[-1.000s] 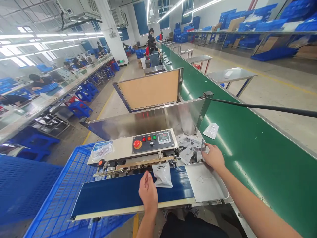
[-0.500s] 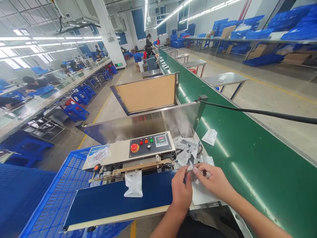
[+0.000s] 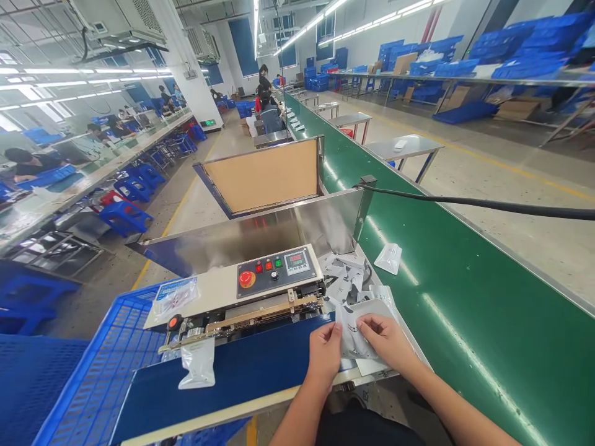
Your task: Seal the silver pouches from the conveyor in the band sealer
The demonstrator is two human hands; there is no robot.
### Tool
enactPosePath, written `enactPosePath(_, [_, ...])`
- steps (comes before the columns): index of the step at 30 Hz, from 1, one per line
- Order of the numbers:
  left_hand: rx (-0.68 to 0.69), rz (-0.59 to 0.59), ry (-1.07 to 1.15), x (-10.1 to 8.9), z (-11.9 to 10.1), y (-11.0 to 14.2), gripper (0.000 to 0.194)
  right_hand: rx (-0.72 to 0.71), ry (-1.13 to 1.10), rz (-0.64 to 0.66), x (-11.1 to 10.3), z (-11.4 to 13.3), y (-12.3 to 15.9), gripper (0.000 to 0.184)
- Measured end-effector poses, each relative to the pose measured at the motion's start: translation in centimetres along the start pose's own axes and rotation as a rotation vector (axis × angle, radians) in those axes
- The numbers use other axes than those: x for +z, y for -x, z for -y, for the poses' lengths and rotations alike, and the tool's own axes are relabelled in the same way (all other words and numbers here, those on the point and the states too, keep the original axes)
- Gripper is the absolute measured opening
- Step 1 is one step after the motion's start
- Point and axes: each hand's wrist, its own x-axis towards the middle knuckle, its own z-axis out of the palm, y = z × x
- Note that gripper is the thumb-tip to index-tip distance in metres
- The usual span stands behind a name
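Observation:
Between my two hands is a white printed pouch (image 3: 354, 337), held near the right end of a band sealing machine (image 3: 218, 282). My left hand (image 3: 324, 353) pinches the pouch's left edge, beside the machine's blue belt (image 3: 251, 368). With thumb and fingers, my right hand (image 3: 383, 337) grips the same pouch on its right side. Behind my hands lies a loose heap of similar pouches (image 3: 341, 272). Another white pouch (image 3: 199, 365) hangs from the sealing band over the left part of the blue belt.
A single pouch (image 3: 388, 257) rests on the long green conveyor (image 3: 446, 291) at my right. A black cable (image 3: 465, 201) crosses above it. A blue crate (image 3: 97, 353) stands at the machine's left end. Metal panels (image 3: 260, 229) rise behind the machine. Other people sit along distant tables.
The pouch in my hands now faces up, spread wider between them. The pouch in the sealing band has travelled left. The whole view has shifted slightly.

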Motion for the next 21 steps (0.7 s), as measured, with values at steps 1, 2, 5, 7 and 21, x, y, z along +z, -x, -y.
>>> enactPosePath(1, [-0.004,-0.031,-0.014,-0.1,0.0,-0.3,0.056,0.013,0.014,-0.003,0.0,-0.1,-0.2,0.049])
enactPosePath(2, [-0.027,-0.087,-0.003,-0.2,0.0,-0.6,0.052,0.032,0.027,-0.026,0.1,-0.3,-0.4,0.046])
enactPosePath(5, [-0.143,-0.257,0.102,-0.5,0.3,-1.8,0.048,0.137,0.048,-0.16,0.3,-0.9,-1.3,0.038])
enactPosePath(7, [-0.187,-0.308,0.159,-0.8,0.5,-2.5,0.049,0.216,0.018,-0.196,0.8,-1.3,-2.0,0.035])
enactPosePath(21, [-0.016,-0.621,0.162,-10.1,0.2,0.5,0.05,0.293,-0.161,0.018,2.9,-0.2,-7.2,0.036])
